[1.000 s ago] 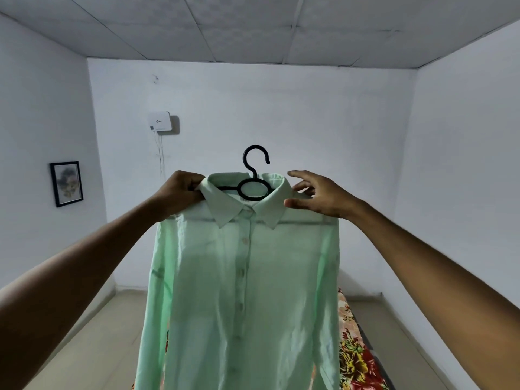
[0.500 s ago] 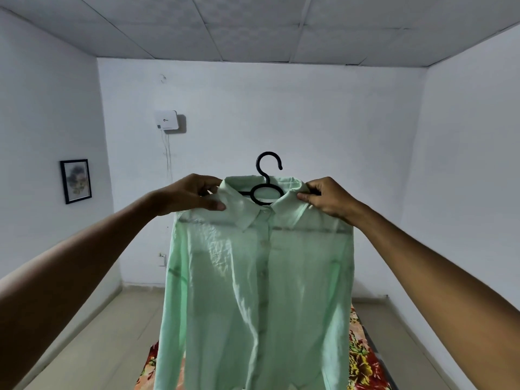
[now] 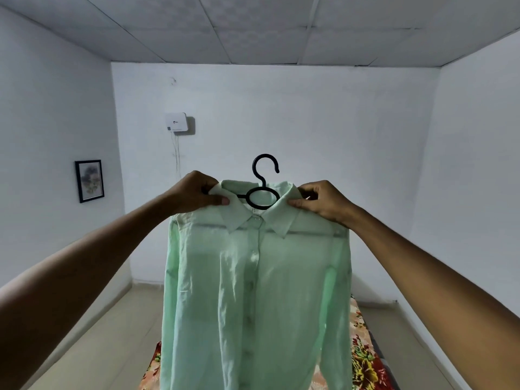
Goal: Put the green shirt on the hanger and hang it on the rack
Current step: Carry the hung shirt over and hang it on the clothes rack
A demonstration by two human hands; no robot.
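Observation:
The pale green shirt (image 3: 256,291) hangs buttoned on a black plastic hanger (image 3: 263,181), held up in front of me at chest height. Only the hanger's hook and neck ring show above the collar; its arms are hidden inside the shirt. My left hand (image 3: 194,192) pinches the left end of the collar at the shoulder. My right hand (image 3: 323,201) pinches the right end of the collar. No rack is in view.
A floral-patterned bed or mattress (image 3: 363,356) lies below and behind the shirt. White walls enclose the room, with a framed picture (image 3: 89,181) on the left wall and a small white box (image 3: 176,122) on the far wall. Bare tiled floor (image 3: 112,347) runs left of the bed.
The shirt and hanger have shifted right in view. My right hand went from open fingers beside the collar to pinching it, and my left hand shifted its hold to the collar's end.

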